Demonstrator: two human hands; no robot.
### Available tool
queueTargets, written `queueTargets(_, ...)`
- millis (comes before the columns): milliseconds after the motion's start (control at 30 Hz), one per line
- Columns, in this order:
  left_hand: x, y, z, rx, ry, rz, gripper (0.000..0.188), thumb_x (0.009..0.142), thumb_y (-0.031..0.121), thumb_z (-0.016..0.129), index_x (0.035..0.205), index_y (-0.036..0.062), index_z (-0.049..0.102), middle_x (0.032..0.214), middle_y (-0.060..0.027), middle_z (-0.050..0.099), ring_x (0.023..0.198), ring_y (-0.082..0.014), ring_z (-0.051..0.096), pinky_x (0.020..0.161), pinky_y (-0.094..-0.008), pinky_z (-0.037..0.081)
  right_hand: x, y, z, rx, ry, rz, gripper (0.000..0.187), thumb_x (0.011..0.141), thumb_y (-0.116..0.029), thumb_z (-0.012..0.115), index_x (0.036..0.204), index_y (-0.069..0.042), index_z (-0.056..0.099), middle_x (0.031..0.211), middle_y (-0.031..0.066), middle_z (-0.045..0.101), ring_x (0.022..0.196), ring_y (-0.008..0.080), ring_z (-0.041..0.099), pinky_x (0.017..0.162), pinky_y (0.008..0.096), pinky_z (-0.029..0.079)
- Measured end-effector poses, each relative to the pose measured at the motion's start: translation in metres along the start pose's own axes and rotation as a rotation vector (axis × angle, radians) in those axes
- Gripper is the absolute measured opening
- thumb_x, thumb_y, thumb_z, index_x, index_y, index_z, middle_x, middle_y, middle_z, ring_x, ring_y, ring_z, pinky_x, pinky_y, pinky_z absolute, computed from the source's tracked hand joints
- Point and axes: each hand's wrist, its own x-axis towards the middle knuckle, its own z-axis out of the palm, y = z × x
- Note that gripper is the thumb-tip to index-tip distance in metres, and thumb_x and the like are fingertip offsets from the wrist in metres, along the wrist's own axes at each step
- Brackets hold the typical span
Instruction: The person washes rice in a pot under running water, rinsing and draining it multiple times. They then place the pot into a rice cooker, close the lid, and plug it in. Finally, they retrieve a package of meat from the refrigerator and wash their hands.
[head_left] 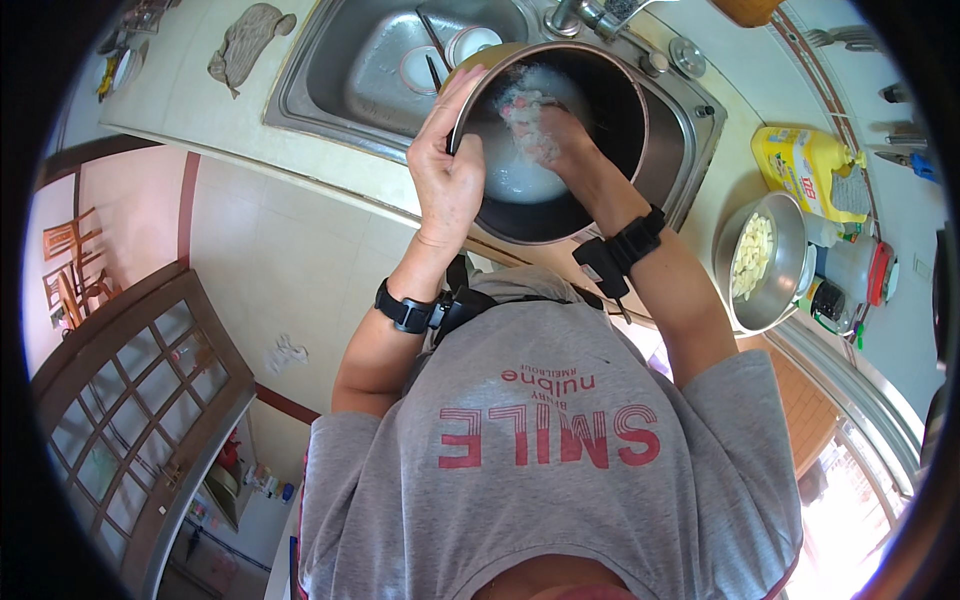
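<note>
A deep round pot (pixel 625 115) with a dark inside is tipped over the sink (pixel 352 45), its mouth facing me. My left hand (pixel 452 165) is closed on the left of its rim, thumb folded toward the near side. My right hand (pixel 560 135) reaches inside, covered with wet white grains that look like rice (pixel 528 108). Below that hand lies cloudy whitish water (pixel 530 183). The grains and water hide my right fingers, so their closing does not show. Each forearm wears a black strap with a small device.
Small white bowls (pixel 474 43) and dark sticks lie in the left basin. A faucet (pixel 563 18) rises behind the pot. A grey cloth (pixel 250 45) rests at left. At right stand a metal bowl (pixel 728 270) of pale cut pieces and a yellow jug (pixel 795 165).
</note>
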Motion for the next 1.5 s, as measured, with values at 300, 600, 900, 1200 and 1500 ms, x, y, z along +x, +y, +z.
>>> queueTargets(300, 0.0, -0.001, 0.002, 0.019, -0.02, 0.007, 0.065, 0.072, -0.016, 0.037, 0.129, -0.0001, 0.064, 0.137, -0.014, 0.062, 0.14, -0.0278, 0.047, 0.118, -0.0357, 0.03, 0.003, -0.022, 0.047, -1.853, 0.134, -0.927, 0.032, 0.091, -0.037, 0.063, 0.108, -0.012, 0.073, 0.101, 0.0178, 0.073, 0.094, 0.0358, 0.07, 0.085, 0.0458, 0.053)
queueTargets(600, -0.001, -0.002, 0.003, -0.037, -0.018, 0.022, 0.065, 0.071, -0.015, 0.038, 0.128, 0.0005, 0.065, 0.134, -0.0144, 0.064, 0.141, -0.0291, 0.046, 0.118, -0.0378, 0.031, 0.015, -0.019, -0.03, -1.399, 0.298, -0.227, 0.046, 0.086, -0.043, 0.074, 0.11, -0.004, 0.073, 0.109, 0.0115, 0.074, 0.097, 0.0213, 0.07, 0.087, 0.0326, 0.054)
queueTargets(900, -0.005, -0.001, 0.006, -0.007, -0.012, 0.031, 0.064, 0.072, -0.014, 0.038, 0.127, 0.0014, 0.065, 0.133, -0.0133, 0.065, 0.141, -0.0308, 0.046, 0.118, -0.0385, 0.031, -0.013, 0.04, -0.039, -0.249, 0.129, 0.252, 0.03, 0.101, -0.025, 0.055, 0.121, -0.004, 0.063, 0.109, 0.0081, 0.068, 0.095, 0.0199, 0.065, 0.086, 0.0325, 0.053)
queueTargets(1200, -0.008, 0.002, 0.005, 0.111, -0.063, 0.128, 0.065, 0.072, -0.013, 0.036, 0.13, -0.0021, 0.063, 0.139, -0.015, 0.06, 0.14, -0.0275, 0.046, 0.119, -0.0357, 0.028, 0.024, 0.069, 0.026, 0.36, -0.329, 0.085, 0.039, 0.104, -0.04, 0.047, 0.127, -0.012, 0.058, 0.121, 0.0079, 0.066, 0.11, 0.0201, 0.063, 0.095, 0.0375, 0.051)
queueTargets(1500, -0.009, 0.002, -0.003, 0.004, 0.024, 0.054, 0.058, 0.076, -0.015, 0.04, 0.125, -0.0005, 0.066, 0.131, -0.0144, 0.066, 0.138, -0.032, 0.049, 0.118, -0.0403, 0.031, 0.016, 0.021, 0.028, 0.79, -0.651, 0.177, 0.034, 0.099, -0.031, 0.048, 0.119, -0.01, 0.066, 0.102, 0.011, 0.069, 0.075, 0.0207, 0.063, 0.057, 0.0338, 0.049)
